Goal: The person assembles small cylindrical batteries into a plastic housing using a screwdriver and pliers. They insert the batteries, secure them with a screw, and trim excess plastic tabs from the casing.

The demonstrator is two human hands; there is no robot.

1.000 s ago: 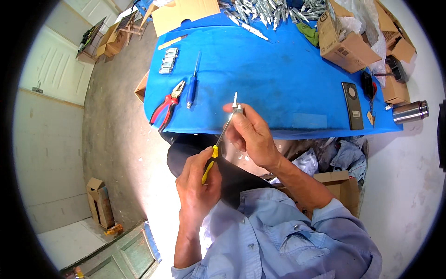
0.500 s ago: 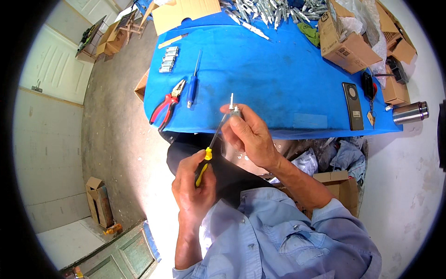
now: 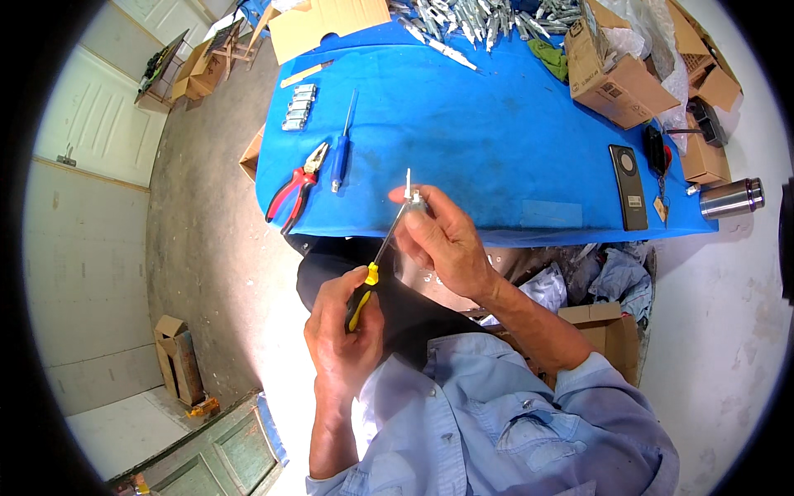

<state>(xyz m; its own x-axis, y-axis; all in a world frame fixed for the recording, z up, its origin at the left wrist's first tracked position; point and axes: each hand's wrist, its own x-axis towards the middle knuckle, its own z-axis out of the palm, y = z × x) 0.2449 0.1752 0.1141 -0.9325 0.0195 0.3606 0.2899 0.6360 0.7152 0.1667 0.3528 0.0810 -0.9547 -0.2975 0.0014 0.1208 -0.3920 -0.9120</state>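
My left hand [image 3: 341, 331] is closed round the black and yellow handle of a screwdriver [image 3: 372, 274], whose thin shaft slants up and away to the right. The shaft's far end meets a small metal piece [image 3: 416, 201] with a slender light pin standing up from it. My right hand [image 3: 447, 246] pinches that piece between thumb and fingers, just past the table's near edge and over my lap. Fingers cover most of the piece, so its kind cannot be made out, and the screwdriver's tip is hidden.
On the blue-covered table [image 3: 463, 132] lie red-black pliers [image 3: 289, 188], a blue screwdriver [image 3: 341, 161], several metal pieces in a row [image 3: 299, 107], and a phone [image 3: 628, 186]. A heap of metal parts [image 3: 467, 25], a cardboard box [image 3: 616, 78] and a steel flask [image 3: 729, 199] stand farther off.
The metal piece in my right hand has shifted very slightly left and toward me. Both hands keep their grip, and the screwdriver stays against the piece.
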